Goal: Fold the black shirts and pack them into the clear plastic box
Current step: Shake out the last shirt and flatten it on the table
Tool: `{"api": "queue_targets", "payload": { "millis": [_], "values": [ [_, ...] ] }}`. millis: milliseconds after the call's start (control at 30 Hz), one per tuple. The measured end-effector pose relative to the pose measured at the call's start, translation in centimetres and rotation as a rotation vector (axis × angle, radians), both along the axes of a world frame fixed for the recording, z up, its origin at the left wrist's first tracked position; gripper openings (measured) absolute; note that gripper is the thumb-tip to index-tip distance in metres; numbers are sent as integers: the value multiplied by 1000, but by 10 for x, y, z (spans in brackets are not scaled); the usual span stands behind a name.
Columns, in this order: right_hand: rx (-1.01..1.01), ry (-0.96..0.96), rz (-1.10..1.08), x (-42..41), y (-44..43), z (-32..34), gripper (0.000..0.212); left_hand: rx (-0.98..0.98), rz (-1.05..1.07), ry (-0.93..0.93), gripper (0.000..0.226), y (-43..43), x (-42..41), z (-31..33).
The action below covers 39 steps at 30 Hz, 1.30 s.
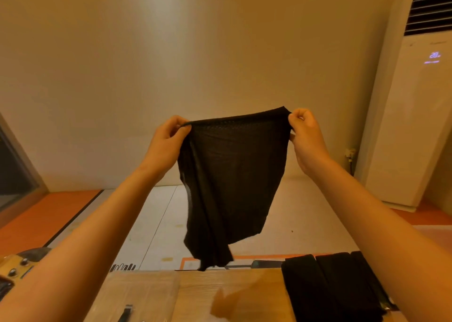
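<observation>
A black mesh shirt [230,179] hangs in the air in front of me, above the far edge of the wooden table [220,294]. My left hand [168,140] pinches its top left corner and my right hand [305,135] pinches its top right corner, stretching the upper edge between them. The cloth drapes down loosely, its lowest tip just over the table's edge. Folded black shirts [335,287] lie side by side in a row on the right of the table. I cannot make out the clear plastic box.
A tall white air conditioner [411,116] stands at the right against the plain wall. A clear plastic sheet or bag [137,297] lies on the table at the left, with a small dark clip [126,312] on it. A yellowish device [17,268] sits at the far left.
</observation>
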State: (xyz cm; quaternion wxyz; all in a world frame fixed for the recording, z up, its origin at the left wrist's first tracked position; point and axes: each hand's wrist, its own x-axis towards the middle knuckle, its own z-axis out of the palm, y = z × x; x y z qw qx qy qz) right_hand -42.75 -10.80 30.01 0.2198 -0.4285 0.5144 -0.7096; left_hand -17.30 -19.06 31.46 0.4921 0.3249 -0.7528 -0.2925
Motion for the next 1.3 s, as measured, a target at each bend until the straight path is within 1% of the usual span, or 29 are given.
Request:
{"api": "queue_targets", "payload": {
  "millis": [100,167,233,300,367,433,467,533,600,667,767,867,933,967,1033,1100,1167,1233,1300],
  "values": [
    [-41,106,-18,7,-2,3,15,-127,111,-50,20,-8,1,5],
    [-78,153,-53,8,-2,8,13,-198,131,-97,15,-12,4,6],
    [-94,192,-90,4,-3,14,10,-183,80,-168,10,-17,14,5],
    [-94,226,-120,-2,-5,20,8,-166,41,-311,11,-24,27,-1],
    [-82,249,-154,-9,-8,22,11,-133,43,-445,7,-32,39,-13],
    [-59,283,-180,-13,-12,19,16,-93,42,-477,4,-36,43,-27],
    [-47,302,-188,-14,-14,16,15,-87,52,-482,5,-37,43,-33],
    [-25,333,-202,-16,-17,9,10,-91,94,-515,9,-40,43,-43],
    [-14,352,-207,-19,-19,5,9,-90,152,-521,16,-42,44,-51],
    [-28,354,-206,-21,-19,3,8,-47,187,-459,21,-43,45,-59],
    [-20,362,-167,-25,-18,-2,10,51,202,-276,19,-39,41,-64],
    [39,377,-155,-31,-22,-8,13,264,209,-66,24,-35,37,-56],
    [73,372,-179,-37,-25,-10,8,434,120,34,23,-29,35,-44],
    [94,363,-181,-39,-27,-12,6,482,60,68,21,-25,33,-38],
    [158,380,-158,-39,-29,-15,3,527,-72,147,24,-17,27,-24],
    [231,469,-115,-27,-29,-21,6,561,-186,217,29,-7,15,-12],
    [237,517,-10,-1,-24,-31,12,561,-241,224,30,0,1,-3],
    [242,461,192,35,-12,-44,20,524,-254,206,29,6,-12,-1],
    [275,366,385,69,1,-57,31,495,-263,209,29,10,-22,-1]
  ]
}}
